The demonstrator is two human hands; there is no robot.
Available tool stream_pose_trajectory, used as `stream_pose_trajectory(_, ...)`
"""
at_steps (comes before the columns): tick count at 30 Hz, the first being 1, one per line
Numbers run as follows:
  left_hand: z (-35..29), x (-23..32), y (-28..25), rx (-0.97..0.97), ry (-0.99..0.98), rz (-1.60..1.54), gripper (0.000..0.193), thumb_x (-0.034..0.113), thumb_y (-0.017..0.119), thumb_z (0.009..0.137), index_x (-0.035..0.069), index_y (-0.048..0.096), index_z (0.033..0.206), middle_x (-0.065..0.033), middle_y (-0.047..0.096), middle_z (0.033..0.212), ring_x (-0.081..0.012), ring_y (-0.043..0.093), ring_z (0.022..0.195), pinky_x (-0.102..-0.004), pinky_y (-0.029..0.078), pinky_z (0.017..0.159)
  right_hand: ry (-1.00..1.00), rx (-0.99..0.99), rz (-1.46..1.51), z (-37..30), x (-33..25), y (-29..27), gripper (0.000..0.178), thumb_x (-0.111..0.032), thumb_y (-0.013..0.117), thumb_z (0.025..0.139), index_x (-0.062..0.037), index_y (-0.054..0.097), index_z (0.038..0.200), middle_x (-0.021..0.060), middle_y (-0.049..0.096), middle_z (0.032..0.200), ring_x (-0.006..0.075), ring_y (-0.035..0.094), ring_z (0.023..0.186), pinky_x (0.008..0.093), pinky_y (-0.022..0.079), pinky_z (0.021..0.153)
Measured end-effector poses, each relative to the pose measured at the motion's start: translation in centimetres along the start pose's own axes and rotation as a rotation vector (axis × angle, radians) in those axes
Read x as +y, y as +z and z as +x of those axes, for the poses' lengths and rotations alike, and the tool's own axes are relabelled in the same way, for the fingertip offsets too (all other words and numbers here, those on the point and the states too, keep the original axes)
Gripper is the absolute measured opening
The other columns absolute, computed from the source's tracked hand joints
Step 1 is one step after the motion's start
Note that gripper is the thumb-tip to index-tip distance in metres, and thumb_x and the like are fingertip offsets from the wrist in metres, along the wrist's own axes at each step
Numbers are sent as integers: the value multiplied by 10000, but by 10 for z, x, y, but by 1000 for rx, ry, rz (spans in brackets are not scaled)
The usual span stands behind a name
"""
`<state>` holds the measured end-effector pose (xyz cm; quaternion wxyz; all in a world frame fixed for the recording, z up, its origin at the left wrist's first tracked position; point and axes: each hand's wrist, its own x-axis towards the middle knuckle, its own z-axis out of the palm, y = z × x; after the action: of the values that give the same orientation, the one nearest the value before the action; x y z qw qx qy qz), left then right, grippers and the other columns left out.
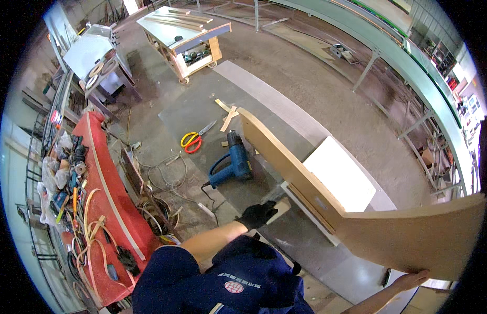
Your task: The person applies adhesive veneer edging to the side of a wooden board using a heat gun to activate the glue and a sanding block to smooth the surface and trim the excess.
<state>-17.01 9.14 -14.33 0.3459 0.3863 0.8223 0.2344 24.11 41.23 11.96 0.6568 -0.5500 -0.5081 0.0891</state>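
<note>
My left hand (258,215), in a black glove, is closed around a small pale wooden block (279,211). It is beside the lower edge of a tall brown wooden panel (411,238), which stands on edge and bends at a corner. My bare right hand (411,281) grips the panel's lower edge at the near right; some of its fingers are hidden. A blue heat gun (235,163) lies beyond my left hand on a grey work surface (277,230). Past it are scissors (193,142) with red and yellow handles and several thin wood strips (229,118).
A white board (340,175) lies behind the panel. At the left, a red bench (104,183) bears tools, bags, curled strips and a black glove (128,260). A cable (172,180) loops on the floor. A wheeled workbench (165,29) and a long green frame (392,52) stand farther off.
</note>
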Motion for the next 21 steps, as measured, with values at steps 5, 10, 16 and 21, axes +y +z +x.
stream_pose_trajectory(5,7,-16,6,476,287,228,450,425,590,908,88,646,1201,-213,632,1191,-398,611,1032,-487,462,929,-3,-76,-1,-19,36,-10,709,-561,420,1000,29,433,1393,215,497,1372,322,508,1205,445,420,1002)
stream_pose_trajectory(10,11,-97,-107,592,-133,192,405,394,643,852,51,679,1064,-204,662,1037,-398,628,896,-500,487,763,38,-70,-25,-34,27,-1,702,-559,422,1001,26,436,1388,210,501,1360,316,511,1192,440,423,993)
stream_pose_trajectory(16,11,-130,-145,429,-255,402,462,465,646,826,151,651,1166,-201,652,1095,-386,633,971,-475,508,837,58,-75,-34,-38,29,9,693,-556,423,1001,23,439,1381,204,507,1346,309,514,1176,435,426,981)
stream_pose_trajectory(21,27,-150,-136,383,-147,228,574,510,620,852,263,540,1363,-167,623,1241,-382,611,1082,-465,489,930,65,-75,-55,-39,28,12,685,-553,425,1001,20,441,1376,199,511,1333,303,517,1163,430,429,972)
